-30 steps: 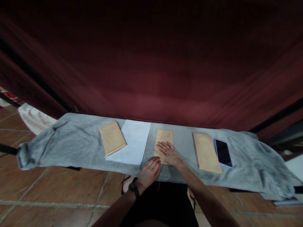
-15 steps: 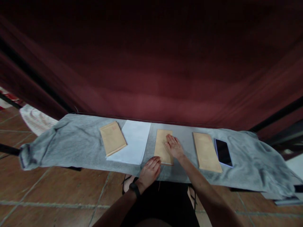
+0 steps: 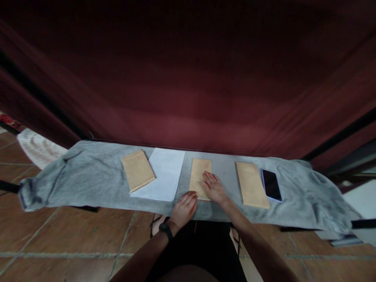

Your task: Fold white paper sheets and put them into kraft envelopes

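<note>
A brown paper envelope (image 3: 196, 174) lies in front of me on the grey cloth (image 3: 96, 176), with small reddish print near its top. My right hand (image 3: 214, 187) rests flat on its right half, fingers stretched out. At the near left corner of the envelope, the fingertips of my left hand (image 3: 184, 206) touch the paper; that hand lies palm down with its fingers extended. A dark band (image 3: 166, 231) is on my left wrist.
On the left, a second brown envelope (image 3: 138, 170) overlaps white paper sheets (image 3: 167, 172). To the right lie a third brown envelope (image 3: 252, 186) and a phone (image 3: 272, 185) with a dark screen. A dark red surface (image 3: 188, 109) rises behind the cloth.
My right hand has slid down the envelope towards me, uncovering the print near its top. My left hand stays at the near left corner. The view has shifted slightly.
</note>
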### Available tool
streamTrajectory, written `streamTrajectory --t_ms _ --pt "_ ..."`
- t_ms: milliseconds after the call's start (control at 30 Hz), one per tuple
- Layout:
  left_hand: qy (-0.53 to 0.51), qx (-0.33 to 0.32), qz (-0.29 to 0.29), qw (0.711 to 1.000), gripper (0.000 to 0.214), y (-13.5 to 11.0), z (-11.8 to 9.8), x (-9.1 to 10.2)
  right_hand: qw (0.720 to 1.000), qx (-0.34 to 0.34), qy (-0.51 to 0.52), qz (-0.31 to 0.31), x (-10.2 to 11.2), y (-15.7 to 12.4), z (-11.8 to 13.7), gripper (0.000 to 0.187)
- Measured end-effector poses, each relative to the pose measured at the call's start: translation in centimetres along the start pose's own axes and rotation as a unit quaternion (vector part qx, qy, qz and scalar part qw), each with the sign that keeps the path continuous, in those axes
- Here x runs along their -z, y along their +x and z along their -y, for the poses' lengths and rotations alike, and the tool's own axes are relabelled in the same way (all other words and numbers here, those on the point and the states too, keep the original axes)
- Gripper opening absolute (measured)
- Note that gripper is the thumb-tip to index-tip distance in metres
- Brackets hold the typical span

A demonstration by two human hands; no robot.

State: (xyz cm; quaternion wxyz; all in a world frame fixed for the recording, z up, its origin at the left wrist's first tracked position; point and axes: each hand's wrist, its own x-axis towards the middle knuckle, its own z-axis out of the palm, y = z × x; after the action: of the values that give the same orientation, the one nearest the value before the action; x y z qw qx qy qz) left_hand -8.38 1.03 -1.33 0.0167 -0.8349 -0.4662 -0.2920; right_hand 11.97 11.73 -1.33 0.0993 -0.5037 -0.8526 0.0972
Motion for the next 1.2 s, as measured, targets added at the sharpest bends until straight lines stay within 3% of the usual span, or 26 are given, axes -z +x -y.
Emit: streamTrajectory --t_ms 667,933,1200 --pt "-0.055 0.053 0.012 0.997 0.026 0.4 -0.2 0.3 0.984 0.074 0.126 -0.102 -0.1 -8.3 0.9 0.04" --pt "-0.072 0.097 0.025 0.992 0.026 0.8 -0.5 0.3 0.973 0.037 0.155 -0.168 -0.6 -8.0 1.4 0.024" --pt "-0.077 0.146 0.023 0.986 0.021 0.9 -0.4 -0.4 0.97 -0.012 0.158 -0.183 -0.7 -7.8 2.1 0.018"
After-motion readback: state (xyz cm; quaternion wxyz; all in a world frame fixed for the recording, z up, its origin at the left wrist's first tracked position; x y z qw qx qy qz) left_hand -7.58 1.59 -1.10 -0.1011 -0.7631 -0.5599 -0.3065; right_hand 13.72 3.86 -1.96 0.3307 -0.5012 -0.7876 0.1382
